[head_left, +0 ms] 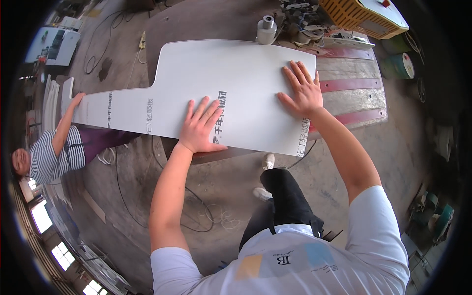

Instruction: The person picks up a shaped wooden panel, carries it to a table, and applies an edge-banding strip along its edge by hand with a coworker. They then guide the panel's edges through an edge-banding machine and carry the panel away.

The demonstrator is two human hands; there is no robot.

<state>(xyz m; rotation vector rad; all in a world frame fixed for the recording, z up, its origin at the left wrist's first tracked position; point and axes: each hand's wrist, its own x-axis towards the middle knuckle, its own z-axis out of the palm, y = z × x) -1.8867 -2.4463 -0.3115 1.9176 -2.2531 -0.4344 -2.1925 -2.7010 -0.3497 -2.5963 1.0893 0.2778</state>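
A large white board [196, 69] with printed lettering lies flat on a work table, a notch cut from its far left side. My left hand [197, 129] rests on its near edge, palm down with fingers spread. Farther right, my right hand [303, 91] lies flat near the board's right end, fingers stretched out. Neither hand grips anything. At the narrow left end, a co-worker in a striped shirt [55, 153] has a hand [77, 100] on the board's edge.
A grey metal canister [266, 30] stands just beyond the board's far edge, beside piled tools [302, 22]. A yellow crate [356, 18] sits at the back right. Red-striped slats [349, 84] extend right of the board. Cables [196, 228] trail over the floor near my feet.
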